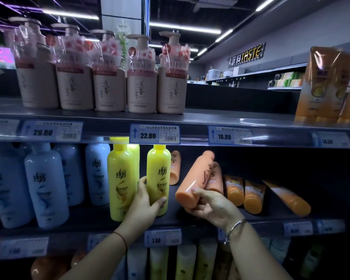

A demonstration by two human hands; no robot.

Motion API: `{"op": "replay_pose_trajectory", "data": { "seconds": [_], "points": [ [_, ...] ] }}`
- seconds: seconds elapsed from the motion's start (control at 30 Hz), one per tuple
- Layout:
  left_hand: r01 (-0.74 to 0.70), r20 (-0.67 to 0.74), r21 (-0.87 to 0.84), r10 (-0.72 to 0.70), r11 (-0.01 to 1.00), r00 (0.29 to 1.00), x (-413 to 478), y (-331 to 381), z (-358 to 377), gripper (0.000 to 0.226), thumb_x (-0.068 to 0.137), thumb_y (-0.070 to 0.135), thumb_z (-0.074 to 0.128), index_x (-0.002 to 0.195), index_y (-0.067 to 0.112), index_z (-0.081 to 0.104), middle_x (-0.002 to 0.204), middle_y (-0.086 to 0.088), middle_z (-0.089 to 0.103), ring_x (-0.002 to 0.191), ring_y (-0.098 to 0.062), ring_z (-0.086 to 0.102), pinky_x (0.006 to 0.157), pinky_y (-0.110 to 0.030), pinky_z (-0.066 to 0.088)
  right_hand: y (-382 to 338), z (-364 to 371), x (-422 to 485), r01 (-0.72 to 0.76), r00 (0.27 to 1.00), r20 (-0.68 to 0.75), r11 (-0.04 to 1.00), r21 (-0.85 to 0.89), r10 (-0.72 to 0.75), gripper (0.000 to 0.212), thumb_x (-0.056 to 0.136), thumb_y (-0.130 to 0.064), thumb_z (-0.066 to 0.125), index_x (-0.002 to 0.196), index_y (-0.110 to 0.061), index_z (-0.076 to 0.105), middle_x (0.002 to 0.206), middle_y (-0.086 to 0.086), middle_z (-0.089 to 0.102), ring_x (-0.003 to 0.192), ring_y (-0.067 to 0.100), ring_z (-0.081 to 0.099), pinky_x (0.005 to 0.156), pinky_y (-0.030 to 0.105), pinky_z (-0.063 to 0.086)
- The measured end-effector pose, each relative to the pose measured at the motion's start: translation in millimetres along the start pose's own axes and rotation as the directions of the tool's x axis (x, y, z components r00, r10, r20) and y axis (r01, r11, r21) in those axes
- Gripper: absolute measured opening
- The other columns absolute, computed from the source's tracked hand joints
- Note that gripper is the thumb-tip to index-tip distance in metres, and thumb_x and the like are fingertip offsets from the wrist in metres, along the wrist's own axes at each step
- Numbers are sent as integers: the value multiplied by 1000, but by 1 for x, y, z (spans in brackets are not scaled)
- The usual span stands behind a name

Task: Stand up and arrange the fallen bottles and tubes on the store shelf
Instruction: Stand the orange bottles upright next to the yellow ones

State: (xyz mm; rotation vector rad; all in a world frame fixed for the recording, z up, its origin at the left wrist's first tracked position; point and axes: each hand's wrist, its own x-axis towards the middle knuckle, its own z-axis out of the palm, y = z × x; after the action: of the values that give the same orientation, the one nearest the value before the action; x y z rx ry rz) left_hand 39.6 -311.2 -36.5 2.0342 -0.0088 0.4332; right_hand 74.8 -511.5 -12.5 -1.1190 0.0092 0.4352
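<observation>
Fingers (194,191) of the right hand (210,207) are gripping the base of a tilted peach bottle (194,178), seemingly righting it on the middle shelf (190,217), while the left hand (146,201) is clasping an upright yellow bottle (159,178), likely steadying it.

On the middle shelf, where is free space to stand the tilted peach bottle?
Bare shelf board lies between the right yellow bottle, gripped by the left hand, and the peach bottle in the right hand. Rightward, orange tubes crowd it; leftward, pale blue bottles.
</observation>
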Motion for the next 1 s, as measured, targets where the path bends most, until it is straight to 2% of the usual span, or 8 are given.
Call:
{"op": "replay_pose_trajectory", "data": {
  "seconds": [0.1,0.2,0.33,0.47,0.57,0.73,0.9,1.0],
  "points": [
    [8,-2,25,-8,1000,1000,-1,2,0,80,86,26,66,144,21,11,140,0,39,125,-11,37,108,-30,28,1,-5,1,114,993,5,972,-207,-116,31,86,-4,66,114,0,55,110,18,67,101,32,65,85,50,56],
    [32,-3,57,-32,998,999,1,2,-1,83,86,29,65,147,24,8,145,-3,42,131,-17,40,110,-33,29,2,-9,4,162,984,-5,898,-410,-179,43,82,-9,73,119,-5,52,116,14,66,105,27,66,87,46,57],
    [68,-1,75,-68,995,998,1,7,-2,83,88,27,64,148,24,6,145,-5,44,131,-20,42,110,-34,30,6,-7,8,197,973,24,781,-593,-228,46,76,-20,80,112,-17,53,108,1,66,101,17,67,87,41,58],
    [89,-30,111,-86,990,996,0,13,2,85,89,27,62,150,21,4,149,-6,38,135,-22,37,112,-34,28,5,-8,7,256,940,62,570,-780,-337,53,72,-26,83,114,-24,50,109,-9,64,101,3,61,86,20,51],
    [112,-71,132,-103,985,992,4,13,5,83,88,29,63,150,21,7,149,-8,34,135,-23,36,111,-35,29,5,-9,5,282,925,101,483,-829,-366,55,73,-24,82,114,-26,46,102,-16,61,88,-10,57,69,8,45],
    [125,-104,135,-112,983,988,13,17,10,82,89,24,62,150,17,8,149,-8,37,135,-22,38,112,-34,29,4,-12,4,282,920,105,451,-847,-379,58,72,-24,82,111,-29,39,95,-20,56,81,-13,52,62,7,41],
    [180,-151,139,-159,974,976,22,23,15,77,92,20,58,149,9,8,143,-12,45,131,-25,45,106,-32,35,3,-18,7,283,926,109,475,-834,-361,65,69,-22,84,116,-28,39,107,-10,62,93,1,59,78,14,43],
    [243,-203,167,-208,956,957,29,23,19,69,93,22,57,145,2,17,140,-16,48,128,-29,48,103,-34,39,4,-21,8,284,931,117,485,-827,-344,65,69,-22,84,117,-27,41,109,-10,62,97,4,60,85,20,43]
  ]
}}
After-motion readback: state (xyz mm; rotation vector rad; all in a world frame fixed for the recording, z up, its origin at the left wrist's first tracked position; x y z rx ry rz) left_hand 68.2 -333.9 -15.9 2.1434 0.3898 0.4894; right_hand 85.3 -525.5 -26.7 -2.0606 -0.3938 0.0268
